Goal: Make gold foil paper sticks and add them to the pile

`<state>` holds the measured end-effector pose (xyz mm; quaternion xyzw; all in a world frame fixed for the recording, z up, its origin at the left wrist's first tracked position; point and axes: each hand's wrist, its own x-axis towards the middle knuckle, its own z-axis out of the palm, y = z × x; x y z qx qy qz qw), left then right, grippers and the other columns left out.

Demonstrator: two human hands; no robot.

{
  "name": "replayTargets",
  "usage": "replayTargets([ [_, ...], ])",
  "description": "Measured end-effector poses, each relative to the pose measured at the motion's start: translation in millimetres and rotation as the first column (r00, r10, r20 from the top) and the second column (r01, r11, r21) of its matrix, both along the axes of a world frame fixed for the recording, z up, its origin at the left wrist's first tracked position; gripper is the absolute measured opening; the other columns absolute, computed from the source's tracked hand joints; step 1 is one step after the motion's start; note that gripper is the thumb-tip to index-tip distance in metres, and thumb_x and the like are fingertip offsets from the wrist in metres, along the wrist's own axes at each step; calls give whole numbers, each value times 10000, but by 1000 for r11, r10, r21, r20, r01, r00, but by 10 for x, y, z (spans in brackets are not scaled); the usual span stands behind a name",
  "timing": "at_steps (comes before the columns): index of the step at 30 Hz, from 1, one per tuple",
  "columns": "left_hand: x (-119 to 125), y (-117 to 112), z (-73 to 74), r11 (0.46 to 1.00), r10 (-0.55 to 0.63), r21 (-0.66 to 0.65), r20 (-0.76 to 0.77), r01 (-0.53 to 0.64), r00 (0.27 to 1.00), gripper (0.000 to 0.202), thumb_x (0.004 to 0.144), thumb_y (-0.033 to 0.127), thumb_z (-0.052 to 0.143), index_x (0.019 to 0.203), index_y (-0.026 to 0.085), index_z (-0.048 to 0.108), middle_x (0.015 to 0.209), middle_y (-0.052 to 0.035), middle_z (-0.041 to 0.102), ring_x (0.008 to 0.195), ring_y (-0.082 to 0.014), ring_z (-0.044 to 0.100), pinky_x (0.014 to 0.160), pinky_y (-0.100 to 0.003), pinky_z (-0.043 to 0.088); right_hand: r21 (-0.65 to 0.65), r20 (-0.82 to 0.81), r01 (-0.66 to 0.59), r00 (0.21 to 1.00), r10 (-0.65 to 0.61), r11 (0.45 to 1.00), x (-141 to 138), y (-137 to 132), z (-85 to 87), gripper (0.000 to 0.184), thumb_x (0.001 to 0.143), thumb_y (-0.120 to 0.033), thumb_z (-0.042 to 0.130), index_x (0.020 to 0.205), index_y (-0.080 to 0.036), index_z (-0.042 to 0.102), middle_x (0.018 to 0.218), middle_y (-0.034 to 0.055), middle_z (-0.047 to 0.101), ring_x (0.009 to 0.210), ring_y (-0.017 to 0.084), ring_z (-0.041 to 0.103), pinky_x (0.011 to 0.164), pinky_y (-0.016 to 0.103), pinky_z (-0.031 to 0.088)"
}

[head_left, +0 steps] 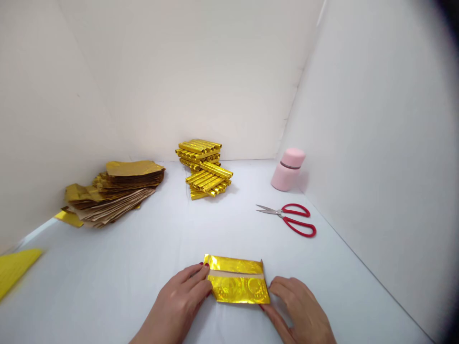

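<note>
So much gold on one pale surface

OK so, biggest first: plain white walls close it in at the back and on both sides. Over on the left there's a messy, fanned-out pile of paper, gold on some faces and brown on others.

Then the hands, down front, both with red nails. The left hand has its fingers at the left end of a folded gold sheet, bent in close together. The right hand is at the other end, fingertips by the right edge and thumb near the bottom corner, only a small gap between them. Can't tell how firmly either grip is pinching.

The sheet itself is front and center, right between the hands, with a pale strip running across it.

Behind that, near the back wall, sits a stack of gold sticks, kinda crisscrossed. Red-handled scissors lie to the right, blades slightly apart and pointing left. A pink bottle stands just behind them. Smallest is a yellow scrap by the paper pile.
</note>
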<state>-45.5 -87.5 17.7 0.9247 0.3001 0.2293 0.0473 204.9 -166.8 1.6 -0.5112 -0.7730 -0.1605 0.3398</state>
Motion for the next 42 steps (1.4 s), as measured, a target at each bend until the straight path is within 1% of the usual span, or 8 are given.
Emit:
replayTargets([
  [5, 10, 12, 26, 1000, -17, 13, 0, 17, 1000, 250, 900, 111, 373, 950, 222, 592, 1072, -23, 676, 1037, -166, 604, 897, -300, 506, -91, -36, -143, 990, 140, 986, 34, -12, -10, 200, 850, -61, 464, 941, -178, 599, 797, 70, 666, 704, 181, 613, 703, 342, 495],
  [9, -7, 29, 41, 998, -59, -13, -6, 59, 998, 189, 932, 215, 413, 910, 221, 601, 1039, -16, 686, 1041, -170, 605, 904, -292, 502, -209, -86, -229, 973, 215, 951, 29, 30, -20, 240, 887, -76, 410, 873, -175, 628, 767, 72, 641, 683, 173, 582, 628, 314, 483],
  [15, -90, 31, -37, 1000, 23, -2, -2, -23, 1000, 382, 947, 411, 357, 1215, 162, 465, 1106, -115, 656, 999, -207, 635, 801, -303, 556, -349, -202, -260, 959, 199, 900, 66, 77, 47, 259, 923, -140, 399, 847, -202, 639, 784, 41, 644, 709, 148, 598, 653, 265, 508],
  [23, -107, 63, -12, 991, -110, -78, -29, 107, 994, 131, 931, 245, 461, 980, 212, 577, 1141, -26, 639, 1110, -193, 558, 931, -300, 480, -362, -276, -281, 943, 186, 889, 71, 103, 64, 211, 910, -176, 449, 828, -206, 641, 773, 42, 643, 709, 149, 623, 639, 239, 532],
  [26, -94, 42, 81, 969, -120, -223, -37, 109, 992, 167, 936, 182, 428, 1011, 229, 569, 1141, -36, 609, 1000, -179, 589, 849, -274, 508, -400, -287, -296, 939, 189, 867, 69, 87, 62, 209, 909, -147, 439, 838, -199, 629, 777, 48, 632, 709, 155, 611, 647, 248, 529],
  [29, -73, 43, 146, 924, -171, -356, -47, 143, 984, 211, 935, 131, 386, 992, 233, 562, 919, -20, 630, 799, -161, 593, 707, -248, 510, -445, -297, -306, 937, 184, 841, 87, 85, 68, 208, 905, -119, 431, 853, -202, 615, 779, 47, 620, 718, 161, 593, 659, 257, 522],
  [36, -43, 83, 38, 927, -62, -372, -15, 51, 998, 225, 926, 160, 389, 772, 192, 551, 745, -34, 569, 696, -181, 542, 624, -284, 467, -583, -329, -279, 940, 92, 763, 112, 143, 116, 186, 899, -122, 435, 812, -213, 572, 782, 36, 602, 762, 167, 576, 697, 271, 515],
  [42, -47, 50, 1, 928, -38, -372, 13, 40, 999, 229, 932, 169, 381, 784, 188, 555, 758, -38, 573, 703, -172, 541, 632, -273, 482, -510, -366, -283, 926, 93, 812, 107, 139, 72, 167, 879, -102, 458, 876, -224, 572, 740, 16, 610, 709, 161, 574, 645, 264, 509],
])
